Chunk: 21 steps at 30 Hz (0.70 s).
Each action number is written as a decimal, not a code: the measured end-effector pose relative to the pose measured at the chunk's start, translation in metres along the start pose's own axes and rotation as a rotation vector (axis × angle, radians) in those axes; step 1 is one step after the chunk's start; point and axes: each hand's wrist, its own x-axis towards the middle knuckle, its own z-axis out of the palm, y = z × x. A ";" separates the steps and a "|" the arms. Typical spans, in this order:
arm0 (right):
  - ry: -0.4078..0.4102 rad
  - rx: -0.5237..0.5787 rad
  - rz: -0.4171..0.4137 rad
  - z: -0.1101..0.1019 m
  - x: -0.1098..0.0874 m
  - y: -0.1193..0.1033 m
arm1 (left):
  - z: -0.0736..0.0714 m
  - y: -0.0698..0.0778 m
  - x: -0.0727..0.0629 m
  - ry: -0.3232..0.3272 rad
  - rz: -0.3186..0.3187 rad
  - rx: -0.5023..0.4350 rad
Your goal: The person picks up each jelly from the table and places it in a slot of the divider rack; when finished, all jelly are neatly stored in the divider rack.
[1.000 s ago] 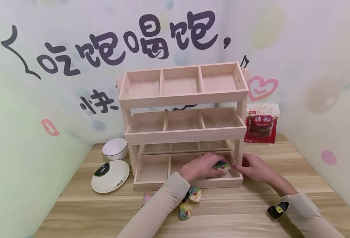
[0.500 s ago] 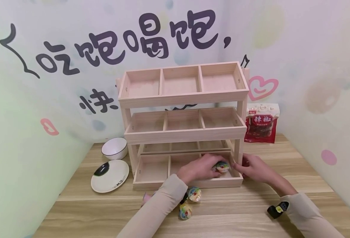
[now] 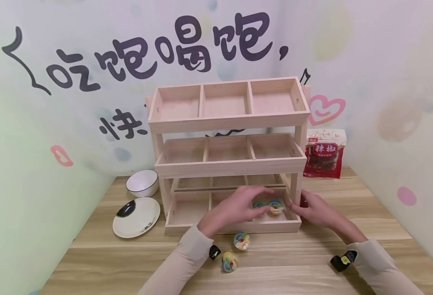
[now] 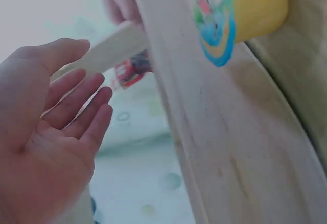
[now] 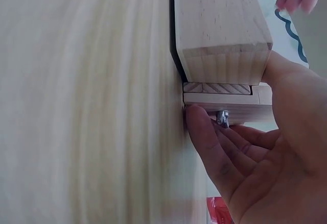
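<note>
A three-tier wooden shelf stands at the middle of the table. In its bottom right compartment sit two jelly cups, one jelly cup plainly visible, the other partly hidden by my left hand. That hand hovers over the bottom tray, fingers apart and holding nothing; its spread palm shows in the left wrist view. My right hand grips the lower right end of the shelf, thumb on the tray's side and fingers round behind. In the right wrist view its fingertips lie beside a metal bolt.
Before the shelf lie a jelly cup and a yellow jelly cup. On the left are a white bowl and a plate with a dark patch. A red chili packet leans on the wall at the back right.
My left hand has let go of the jelly cup in the bottom right compartment and drawn back leftward, its fingers spreading. The right hand keeps its place on the shelf.
</note>
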 end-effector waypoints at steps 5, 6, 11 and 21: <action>-0.006 -0.018 0.027 0.002 0.001 -0.002 | -0.004 0.007 -0.029 0.066 0.046 -0.014; -0.006 -0.019 0.029 0.002 0.001 -0.002 | -0.003 0.008 -0.035 0.074 0.054 -0.018; -0.015 -0.014 0.023 0.004 0.000 -0.001 | 0.008 0.006 -0.058 0.081 0.033 -0.017; -0.021 -0.017 0.014 0.004 0.000 0.000 | 0.014 0.013 -0.096 0.120 -0.124 0.026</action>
